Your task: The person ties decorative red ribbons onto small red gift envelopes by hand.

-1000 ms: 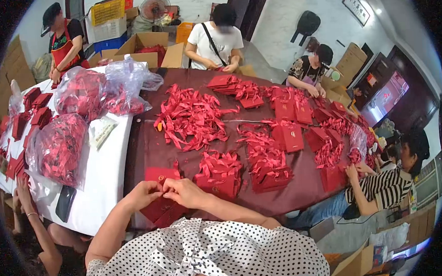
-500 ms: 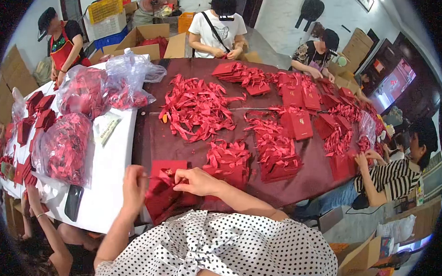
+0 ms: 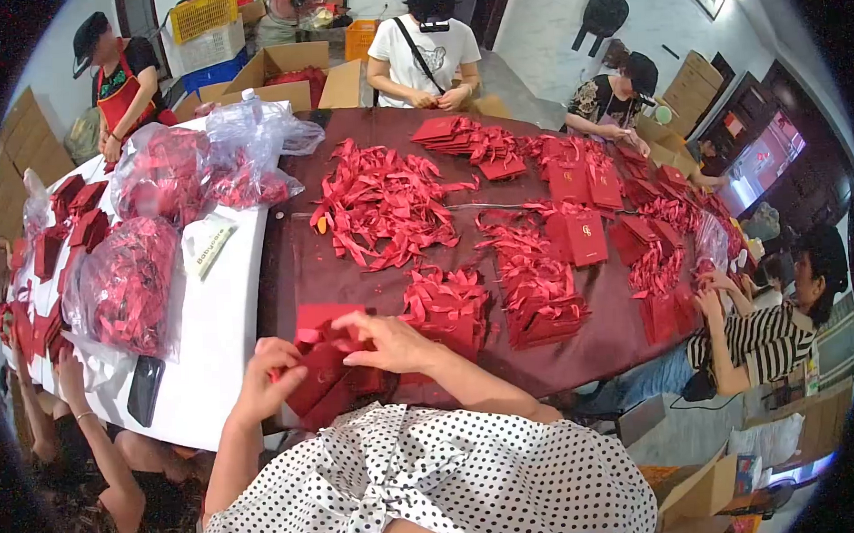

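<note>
A small red bag point(image 3: 325, 378) with a light printed mark lies in front of me at the table's near edge. At its left side my left hand point(image 3: 266, 380) is closed, with a bit of red ribbon showing between the fingers. My right hand point(image 3: 397, 344) reaches over the bag's upper right, its thumb and fingers pinching red ribbon at the top. A ribbon loop point(image 3: 308, 335) stands up between both hands. Just right of my right hand is a stack of red bags with ribbons point(image 3: 445, 309).
A heap of loose red ribbons point(image 3: 379, 207) lies beyond my hands, with more ribboned bags point(image 3: 543, 300) to the right. On the white table point(image 3: 218, 318) at left are plastic sacks of red ribbon point(image 3: 128, 284) and a black phone point(image 3: 146, 391). Several people work around the tables.
My left hand has come in and down towards the bag, its fingers now curled. The ribbon at the top has risen into a loop, and the bag's printed mark now shows.
</note>
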